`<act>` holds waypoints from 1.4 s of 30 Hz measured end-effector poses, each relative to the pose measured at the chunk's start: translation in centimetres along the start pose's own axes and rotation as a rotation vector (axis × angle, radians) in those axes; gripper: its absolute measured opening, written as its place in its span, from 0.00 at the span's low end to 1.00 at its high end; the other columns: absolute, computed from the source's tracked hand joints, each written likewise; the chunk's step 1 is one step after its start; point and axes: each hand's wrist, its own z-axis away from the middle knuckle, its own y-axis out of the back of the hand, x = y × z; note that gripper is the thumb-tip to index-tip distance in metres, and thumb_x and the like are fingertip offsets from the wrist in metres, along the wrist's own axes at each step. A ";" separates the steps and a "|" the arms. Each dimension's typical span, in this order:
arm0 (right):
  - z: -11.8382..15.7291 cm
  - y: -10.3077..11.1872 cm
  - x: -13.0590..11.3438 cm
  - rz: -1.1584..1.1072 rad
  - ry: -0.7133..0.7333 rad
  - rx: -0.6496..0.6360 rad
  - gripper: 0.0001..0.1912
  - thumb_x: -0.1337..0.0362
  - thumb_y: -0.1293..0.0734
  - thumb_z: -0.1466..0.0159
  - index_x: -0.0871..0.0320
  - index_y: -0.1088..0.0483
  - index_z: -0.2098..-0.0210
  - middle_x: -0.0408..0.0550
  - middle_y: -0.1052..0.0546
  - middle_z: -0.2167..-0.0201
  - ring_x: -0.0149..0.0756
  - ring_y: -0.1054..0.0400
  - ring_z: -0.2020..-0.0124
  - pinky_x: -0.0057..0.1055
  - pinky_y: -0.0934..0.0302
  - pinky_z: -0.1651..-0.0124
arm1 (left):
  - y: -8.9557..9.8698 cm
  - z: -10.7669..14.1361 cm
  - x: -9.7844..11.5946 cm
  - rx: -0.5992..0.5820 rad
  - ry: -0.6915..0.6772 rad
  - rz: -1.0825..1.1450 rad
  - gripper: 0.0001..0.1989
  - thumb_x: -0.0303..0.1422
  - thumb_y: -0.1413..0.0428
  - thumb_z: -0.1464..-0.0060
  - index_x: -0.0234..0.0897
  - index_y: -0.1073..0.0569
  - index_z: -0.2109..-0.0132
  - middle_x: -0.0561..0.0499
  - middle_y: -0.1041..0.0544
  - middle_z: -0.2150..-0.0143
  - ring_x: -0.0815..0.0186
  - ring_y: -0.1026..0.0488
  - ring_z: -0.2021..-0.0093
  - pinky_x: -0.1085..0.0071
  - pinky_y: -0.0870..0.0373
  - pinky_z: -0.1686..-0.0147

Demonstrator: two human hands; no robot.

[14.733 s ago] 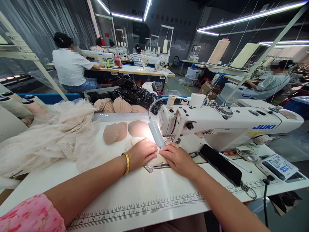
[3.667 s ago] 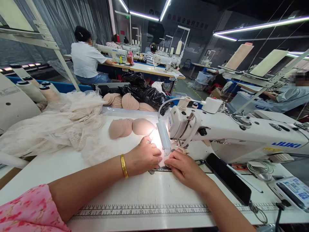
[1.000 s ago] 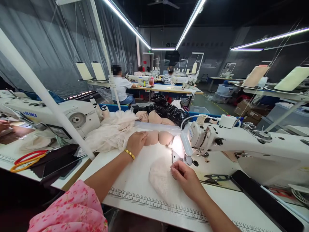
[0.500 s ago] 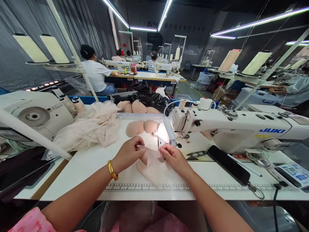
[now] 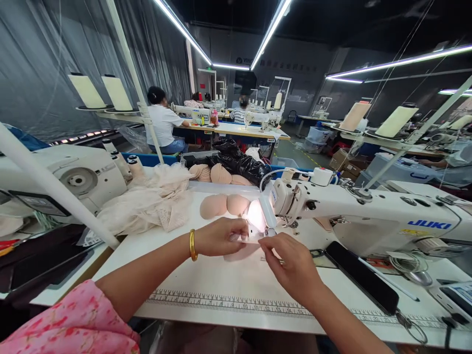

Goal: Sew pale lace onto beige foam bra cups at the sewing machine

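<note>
A thin pale beige fabric piece (image 5: 241, 251) is stretched between my hands, just in front of the lit needle area. My left hand (image 5: 218, 237) pinches one edge of it, with a gold bangle on the wrist. At the other end, my right hand (image 5: 293, 263) grips the fabric between thumb and index finger. Right behind my fingers stands the white sewing machine (image 5: 346, 206), its small lamp (image 5: 266, 209) shining on the bed. Two beige moulded cups (image 5: 213, 206) lie side by side beyond my left hand. The presser foot is partly hidden by my hands.
Sheer lace fabric (image 5: 147, 196) is heaped on the left. Right of my hands lie a black phone (image 5: 363, 278) and dark thread snips (image 5: 316, 253), partly covered. A printed ruler (image 5: 221, 302) runs along the front edge. Stacked cups (image 5: 221, 173) and black plastic bags (image 5: 236, 160) sit behind.
Both hands have moved toward the needle area, and the fabric is now drawn out flatter between them. My right hand now covers part of the snips. The camera view has shifted.
</note>
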 end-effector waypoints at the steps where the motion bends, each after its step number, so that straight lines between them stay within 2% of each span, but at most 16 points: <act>1: -0.2 0.0 0.1 0.077 0.064 0.061 0.14 0.73 0.37 0.27 0.51 0.29 0.47 0.47 0.18 0.66 0.39 0.27 0.68 0.35 0.35 0.65 | 0.0 0.3 -0.1 0.112 -0.040 -0.091 0.03 0.33 0.44 0.43 0.40 0.31 0.64 0.57 0.29 0.72 0.67 0.34 0.73 0.70 0.40 0.71; 3: -0.4 -0.4 0.4 0.185 0.175 0.146 0.20 0.76 0.36 0.28 0.52 0.32 0.41 0.47 0.17 0.64 0.39 0.28 0.68 0.36 0.36 0.64 | -0.3 1.1 -0.3 0.272 -0.117 -0.327 0.04 0.29 0.48 0.40 0.40 0.31 0.64 0.54 0.29 0.71 0.65 0.33 0.71 0.68 0.38 0.68; 5: -0.3 -1.3 1.1 0.245 0.251 0.146 0.21 0.77 0.36 0.28 0.52 0.32 0.40 0.49 0.16 0.62 0.39 0.28 0.67 0.36 0.37 0.63 | -1.0 2.1 -0.4 0.269 -0.162 -0.564 0.09 0.27 0.51 0.36 0.41 0.30 0.64 0.51 0.27 0.69 0.62 0.30 0.68 0.65 0.35 0.65; 7: 0.4 -2.2 2.2 0.261 0.296 0.024 0.17 0.78 0.38 0.28 0.52 0.29 0.47 0.48 0.17 0.62 0.38 0.28 0.68 0.35 0.40 0.63 | -2.1 2.9 -0.2 0.124 -0.168 -0.687 0.07 0.31 0.46 0.34 0.40 0.28 0.63 0.48 0.24 0.65 0.59 0.27 0.64 0.64 0.33 0.64; 9: 1.3 -2.8 3.6 0.233 0.341 -0.159 0.15 0.77 0.40 0.26 0.53 0.27 0.55 0.46 0.18 0.64 0.36 0.30 0.69 0.34 0.42 0.64 | -3.2 3.3 0.0 -0.044 -0.183 -0.676 0.10 0.39 0.37 0.37 0.40 0.27 0.63 0.48 0.23 0.64 0.58 0.26 0.62 0.63 0.31 0.63; 11: 2.3 -3.1 5.0 0.203 0.391 -0.301 0.14 0.76 0.40 0.26 0.54 0.27 0.60 0.46 0.19 0.66 0.36 0.31 0.69 0.33 0.42 0.64 | -3.6 2.8 0.0 -0.132 -0.205 -0.641 0.12 0.39 0.37 0.37 0.39 0.27 0.65 0.49 0.22 0.65 0.57 0.25 0.62 0.62 0.30 0.61; 13: 2.9 -3.2 6.0 0.207 0.404 -0.362 0.15 0.75 0.41 0.25 0.54 0.27 0.61 0.46 0.19 0.65 0.36 0.31 0.67 0.33 0.41 0.63 | -3.2 1.1 -0.8 -0.076 -0.151 -0.660 0.08 0.29 0.44 0.33 0.38 0.25 0.63 0.48 0.20 0.63 0.57 0.25 0.61 0.60 0.30 0.56; 16: 3.4 -3.3 6.8 0.208 0.319 -0.347 0.16 0.75 0.42 0.24 0.53 0.26 0.60 0.45 0.18 0.63 0.37 0.30 0.65 0.33 0.39 0.62 | -1.7 -3.3 -3.4 0.113 0.024 -0.702 0.16 0.19 0.51 0.38 0.35 0.22 0.53 0.43 0.19 0.48 0.53 0.25 0.49 0.55 0.33 0.46; 19: 3.7 -3.5 7.0 0.182 0.223 -0.320 0.16 0.76 0.42 0.26 0.54 0.26 0.59 0.45 0.19 0.62 0.37 0.30 0.65 0.33 0.39 0.62 | -0.7 -7.7 -6.1 0.143 0.075 -0.696 0.16 0.22 0.51 0.36 0.37 0.21 0.50 0.42 0.24 0.35 0.49 0.30 0.37 0.51 0.36 0.39; 22: 3.8 -3.6 7.0 0.163 0.172 -0.342 0.17 0.77 0.42 0.27 0.53 0.25 0.59 0.44 0.19 0.61 0.38 0.30 0.65 0.33 0.39 0.62 | -0.9 -10.0 -7.9 0.067 0.065 -0.673 0.13 0.29 0.49 0.33 0.41 0.19 0.52 0.47 0.21 0.38 0.53 0.28 0.38 0.55 0.35 0.39; 26: 3.9 -3.7 7.3 0.125 0.181 -0.305 0.16 0.78 0.41 0.28 0.54 0.26 0.58 0.44 0.19 0.62 0.37 0.33 0.66 0.32 0.41 0.64 | -0.8 -9.6 -9.3 0.017 0.079 -0.663 0.12 0.32 0.49 0.33 0.40 0.19 0.54 0.47 0.18 0.45 0.54 0.24 0.44 0.56 0.34 0.43; 31: 3.9 -3.8 7.5 0.090 0.191 -0.277 0.16 0.78 0.41 0.28 0.54 0.26 0.58 0.43 0.21 0.64 0.36 0.35 0.67 0.31 0.43 0.66 | 2.0 -6.4 -11.1 0.025 0.112 -0.665 0.13 0.32 0.48 0.34 0.42 0.19 0.53 0.47 0.18 0.45 0.53 0.24 0.44 0.53 0.35 0.42; 35: 3.9 -3.5 7.4 0.121 0.164 -0.305 0.16 0.78 0.41 0.28 0.55 0.26 0.60 0.43 0.21 0.64 0.36 0.34 0.66 0.32 0.42 0.65 | 2.2 -4.3 -9.3 0.146 0.067 -0.676 0.14 0.35 0.49 0.31 0.39 0.21 0.47 0.42 0.25 0.34 0.48 0.31 0.35 0.47 0.43 0.35; 38: 3.9 -3.3 7.7 0.163 0.150 -0.320 0.16 0.78 0.41 0.28 0.54 0.26 0.61 0.43 0.20 0.63 0.37 0.32 0.64 0.32 0.42 0.65 | -0.3 -3.4 -6.2 0.181 -0.226 -0.602 0.13 0.32 0.51 0.28 0.39 0.23 0.49 0.46 0.18 0.46 0.57 0.26 0.45 0.55 0.38 0.39; 40: 3.9 -3.1 8.1 0.182 0.144 -0.316 0.16 0.78 0.41 0.29 0.54 0.26 0.61 0.43 0.19 0.62 0.37 0.31 0.63 0.32 0.41 0.65 | -2.5 -3.1 -4.4 0.077 -0.423 -0.583 0.10 0.27 0.50 0.30 0.38 0.24 0.57 0.48 0.18 0.57 0.60 0.25 0.55 0.62 0.33 0.50; 42: 3.9 -2.9 8.6 0.170 0.144 -0.288 0.16 0.79 0.41 0.29 0.54 0.26 0.59 0.44 0.18 0.59 0.38 0.30 0.61 0.32 0.40 0.65 | -4.4 -3.0 -3.3 0.001 -0.468 -0.613 0.11 0.27 0.49 0.31 0.37 0.27 0.64 0.49 0.22 0.64 0.62 0.29 0.64 0.65 0.34 0.61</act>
